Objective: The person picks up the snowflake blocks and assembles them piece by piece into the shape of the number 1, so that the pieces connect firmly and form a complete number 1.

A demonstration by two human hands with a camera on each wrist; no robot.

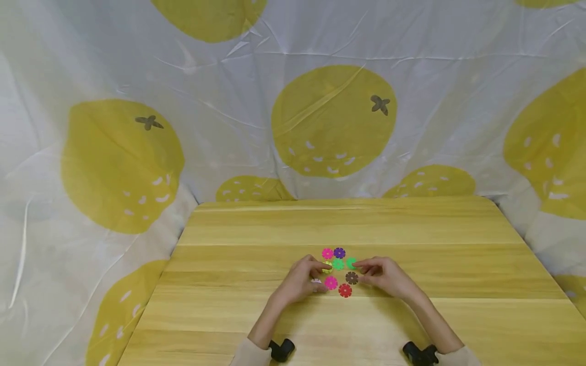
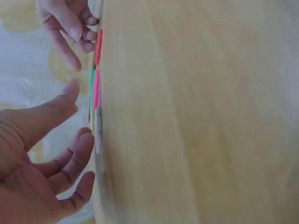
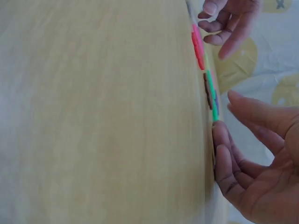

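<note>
Several flat, notched plastic snowflake discs lie close together on the wooden table. In the head view, my left hand (image 1: 298, 278) is at their left side, fingers by the yellow disc (image 1: 327, 268) and the whitish disc (image 1: 316, 280), both partly covered. My right hand (image 1: 385, 276) is at the right, fingertips at a green disc (image 1: 351, 263) and near the brown disc (image 1: 351, 278). Between the hands are another green disc (image 1: 338, 264), a pink disc (image 1: 331, 282) and the red disc (image 1: 345, 291). Both wrist views show thumb and fingers apart, pinching nothing.
A second pink disc (image 1: 327, 253) and a purple disc (image 1: 339, 252) lie at the far side of the group. The wooden table (image 1: 229, 284) ends at a white curtain (image 1: 247, 117) printed with yellow fruit, which hangs behind it and along the left.
</note>
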